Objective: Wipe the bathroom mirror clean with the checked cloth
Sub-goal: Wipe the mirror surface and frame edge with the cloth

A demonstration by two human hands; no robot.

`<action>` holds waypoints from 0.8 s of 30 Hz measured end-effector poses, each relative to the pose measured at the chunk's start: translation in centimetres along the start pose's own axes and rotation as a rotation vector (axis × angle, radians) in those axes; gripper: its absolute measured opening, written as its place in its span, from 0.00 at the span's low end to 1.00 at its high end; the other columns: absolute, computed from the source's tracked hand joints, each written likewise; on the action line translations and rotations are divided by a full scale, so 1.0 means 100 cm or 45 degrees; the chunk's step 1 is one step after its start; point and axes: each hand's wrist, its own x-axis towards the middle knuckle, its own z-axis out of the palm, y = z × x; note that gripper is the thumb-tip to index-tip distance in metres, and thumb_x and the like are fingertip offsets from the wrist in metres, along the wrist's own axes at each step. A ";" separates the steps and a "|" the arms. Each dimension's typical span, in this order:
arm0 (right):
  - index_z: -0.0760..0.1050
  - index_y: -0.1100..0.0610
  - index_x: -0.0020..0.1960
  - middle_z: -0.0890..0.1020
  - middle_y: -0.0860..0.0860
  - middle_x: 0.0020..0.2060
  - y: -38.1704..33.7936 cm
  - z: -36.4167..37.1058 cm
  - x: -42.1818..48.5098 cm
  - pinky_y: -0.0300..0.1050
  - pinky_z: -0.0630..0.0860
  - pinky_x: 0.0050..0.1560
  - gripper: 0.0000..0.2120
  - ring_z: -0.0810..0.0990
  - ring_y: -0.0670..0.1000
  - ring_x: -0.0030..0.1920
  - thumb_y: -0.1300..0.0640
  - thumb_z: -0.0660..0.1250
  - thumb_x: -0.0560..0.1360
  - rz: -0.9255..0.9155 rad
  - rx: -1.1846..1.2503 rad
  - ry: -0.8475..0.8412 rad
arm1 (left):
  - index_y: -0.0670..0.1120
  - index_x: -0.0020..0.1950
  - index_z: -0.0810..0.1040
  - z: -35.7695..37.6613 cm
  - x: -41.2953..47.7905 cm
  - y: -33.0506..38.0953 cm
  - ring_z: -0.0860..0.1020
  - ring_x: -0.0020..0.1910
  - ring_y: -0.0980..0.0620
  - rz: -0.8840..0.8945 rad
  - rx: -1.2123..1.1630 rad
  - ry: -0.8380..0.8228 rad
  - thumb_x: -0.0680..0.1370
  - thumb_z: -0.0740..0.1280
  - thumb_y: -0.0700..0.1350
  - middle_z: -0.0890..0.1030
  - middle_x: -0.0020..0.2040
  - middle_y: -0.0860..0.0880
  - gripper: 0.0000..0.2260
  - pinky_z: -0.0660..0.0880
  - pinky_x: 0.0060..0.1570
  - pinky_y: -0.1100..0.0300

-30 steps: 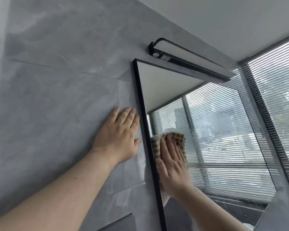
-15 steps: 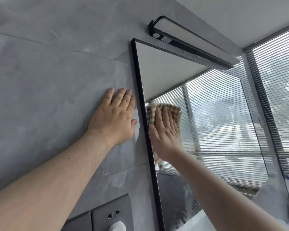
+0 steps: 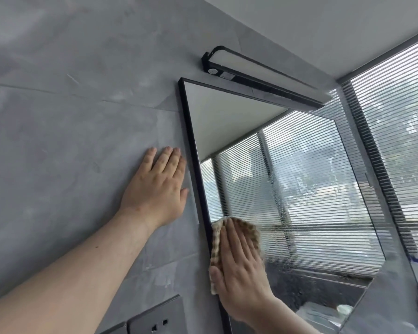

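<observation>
We record the mirror (image 3: 299,189) across the centre and right of the frame. It hangs on a grey tiled wall (image 3: 70,141) and has a thin black frame (image 3: 193,165). A black bar lamp (image 3: 258,73) is fixed to the wall just above the mirror's top edge. The glass reflects a white ceiling and slatted blinds. The blinds (image 3: 396,121) themselves fill the right edge of the frame.

The checked cloth (image 3: 250,229), tan and brown, lies against the glass at lower centre. This is the mirror's lower left part, and the cloth's left edge is just beside the black frame. The right hand (image 3: 241,268) covers most of the cloth. Its palm faces the glass and its fingers are straight, close together and pointing up, pressing the fabric flat rather than gripping it. The thumb lies along the cloth's left edge.

The left hand (image 3: 157,186) is at centre left, spread flat on the wall. Its fingers are straight and together, and it holds nothing. Its thumb side is just beside the mirror's frame; we cannot tell whether they touch.

A vertical band of droplets (image 3: 278,196) runs down the glass right of centre. The glass to its right looks hazy, and the strip to its left looks clearer. A grey wall socket (image 3: 158,319) sits at the bottom edge, between the two forearms. The items in the lower right corner are too blurred for us to identify.
</observation>
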 end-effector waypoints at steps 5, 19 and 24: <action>0.23 0.57 0.75 0.25 0.54 0.75 -0.020 -0.010 0.042 0.43 0.26 0.74 0.38 0.26 0.50 0.76 0.35 0.33 0.77 0.161 0.140 0.079 | 0.40 0.81 0.47 0.002 -0.002 0.000 0.48 0.81 0.43 -0.075 -0.005 0.090 0.81 0.48 0.58 0.48 0.82 0.40 0.34 0.39 0.77 0.42; 0.31 0.56 0.79 0.32 0.51 0.79 -0.024 -0.106 0.216 0.45 0.31 0.74 0.34 0.32 0.48 0.78 0.42 0.43 0.83 0.246 0.345 0.071 | 0.33 0.79 0.45 0.000 -0.005 -0.001 0.48 0.80 0.36 -0.153 -0.079 0.142 0.84 0.45 0.52 0.49 0.80 0.32 0.30 0.44 0.77 0.37; 0.30 0.52 0.79 0.32 0.48 0.78 -0.012 -0.109 0.218 0.41 0.31 0.71 0.31 0.31 0.44 0.76 0.42 0.41 0.84 0.201 0.296 0.066 | 0.36 0.79 0.39 0.001 -0.005 -0.003 0.42 0.80 0.38 -0.101 -0.142 0.140 0.81 0.45 0.62 0.42 0.80 0.34 0.37 0.41 0.74 0.34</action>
